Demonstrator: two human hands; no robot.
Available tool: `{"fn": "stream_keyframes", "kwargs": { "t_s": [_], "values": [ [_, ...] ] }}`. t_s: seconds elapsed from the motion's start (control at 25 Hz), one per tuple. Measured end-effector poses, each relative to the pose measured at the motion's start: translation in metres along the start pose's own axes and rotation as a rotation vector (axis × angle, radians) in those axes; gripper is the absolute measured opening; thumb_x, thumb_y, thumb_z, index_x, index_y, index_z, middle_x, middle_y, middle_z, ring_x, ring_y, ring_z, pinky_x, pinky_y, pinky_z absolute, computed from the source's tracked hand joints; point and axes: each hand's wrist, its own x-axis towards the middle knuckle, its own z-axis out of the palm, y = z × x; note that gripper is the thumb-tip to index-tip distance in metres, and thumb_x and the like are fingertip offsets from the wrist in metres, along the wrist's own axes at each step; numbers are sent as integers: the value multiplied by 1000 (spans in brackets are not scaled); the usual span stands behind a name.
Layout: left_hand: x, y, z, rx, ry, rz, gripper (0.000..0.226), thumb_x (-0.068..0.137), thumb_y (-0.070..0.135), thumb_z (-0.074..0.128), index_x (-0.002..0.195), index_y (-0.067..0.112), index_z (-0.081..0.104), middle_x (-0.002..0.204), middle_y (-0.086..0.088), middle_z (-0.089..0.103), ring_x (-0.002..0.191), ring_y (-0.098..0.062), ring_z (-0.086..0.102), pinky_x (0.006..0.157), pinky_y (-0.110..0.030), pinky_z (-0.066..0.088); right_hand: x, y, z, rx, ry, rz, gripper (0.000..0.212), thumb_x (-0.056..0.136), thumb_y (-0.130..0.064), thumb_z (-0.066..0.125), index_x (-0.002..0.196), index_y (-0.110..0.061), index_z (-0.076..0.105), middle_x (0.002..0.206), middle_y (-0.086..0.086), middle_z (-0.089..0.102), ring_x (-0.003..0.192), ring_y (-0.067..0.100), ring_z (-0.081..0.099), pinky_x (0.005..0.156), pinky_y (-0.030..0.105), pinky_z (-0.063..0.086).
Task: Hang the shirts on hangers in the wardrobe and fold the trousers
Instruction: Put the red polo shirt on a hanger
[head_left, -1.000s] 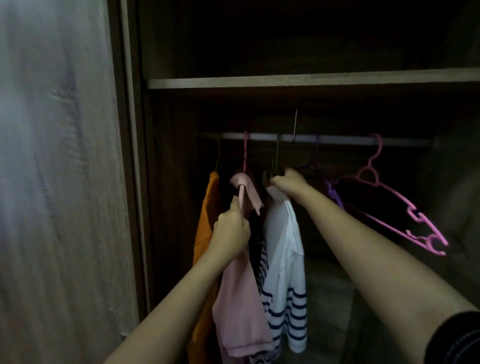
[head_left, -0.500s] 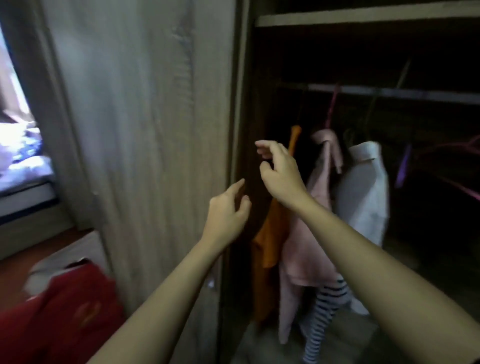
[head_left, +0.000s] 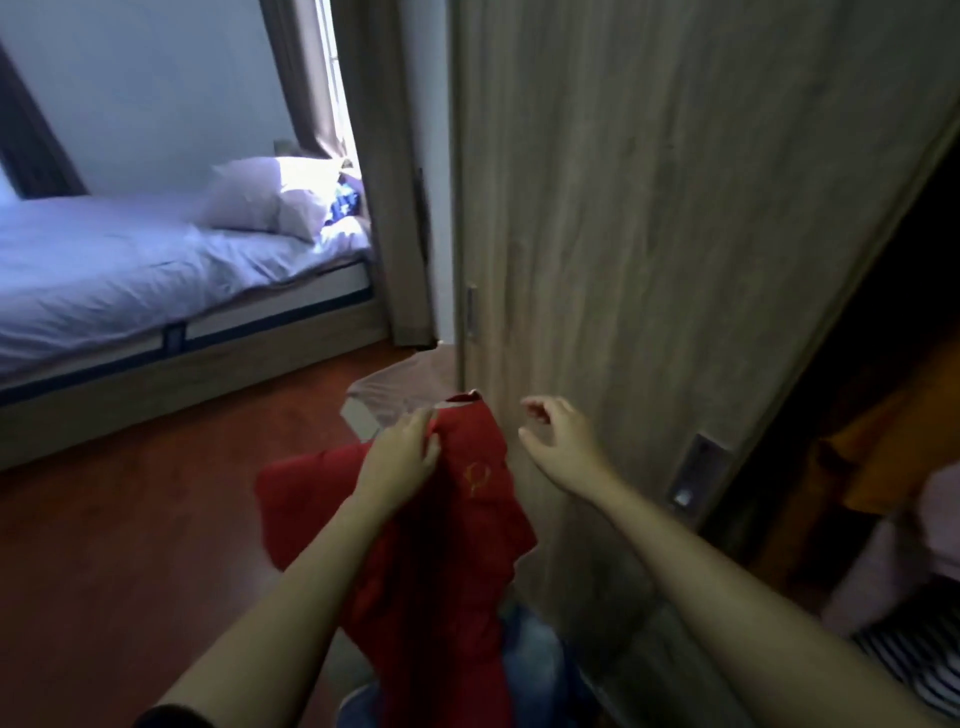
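A red shirt (head_left: 467, 525) with a small gold emblem lies draped over a pile low in front of me. My left hand (head_left: 402, 457) rests on it just below the collar, fingers fairly straight. My right hand (head_left: 561, 441) hovers to the right of the shirt, fingers spread and loosely curved, holding nothing. A blue garment (head_left: 527, 649) shows under the red shirt. A beige garment (head_left: 400, 389) lies behind it. Inside the wardrobe at the right edge hang an orange shirt (head_left: 893, 447), a pink shirt (head_left: 935, 525) and a striped shirt (head_left: 919, 660).
The wooden wardrobe door (head_left: 649, 208) stands directly ahead, close behind my right hand. A bed (head_left: 130, 270) with pillows (head_left: 249, 197) fills the left background. Reddish wooden floor (head_left: 130, 519) spreads out to the left of the pile.
I have turned away from the wardrobe rail toward the floor pile. Both hands let go of the hung shirts and came down; my left hand now touches the red shirt.
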Motion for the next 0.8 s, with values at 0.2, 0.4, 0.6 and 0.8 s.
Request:
{"fn": "stream_keyframes", "kwargs": {
  "t_s": [0.2,0.4,0.6,0.8],
  "values": [
    [-14,-100,8,295,-189,-79,67,97,50,28,150,11,15,157,-10,16,145,-27,11,115,-42,14,7,-1,71,-49,-142,188,41,89,-25,59,124,-6,53,122,11,55,115,21,54,96,23,37],
    [-22,-125,28,392,-181,7,95,79,68,-3,148,7,19,156,-11,19,145,-26,14,115,-42,9,56,-11,93,-147,-92,347,53,93,-35,50,132,-1,42,133,21,46,125,32,44,100,31,33],
    [-20,-128,35,386,-140,32,99,78,72,-5,149,6,15,157,-12,15,145,-26,10,112,-39,-1,105,-20,108,-69,-230,696,71,93,-57,34,132,2,47,139,22,45,128,35,44,102,34,36],
    [-20,-129,29,382,-169,49,100,70,68,-8,150,9,-1,159,-8,-1,146,-22,-5,108,-35,-12,117,-11,111,-361,-236,708,45,86,-35,60,117,-1,60,124,18,60,114,32,57,89,31,46]
  ]
}}
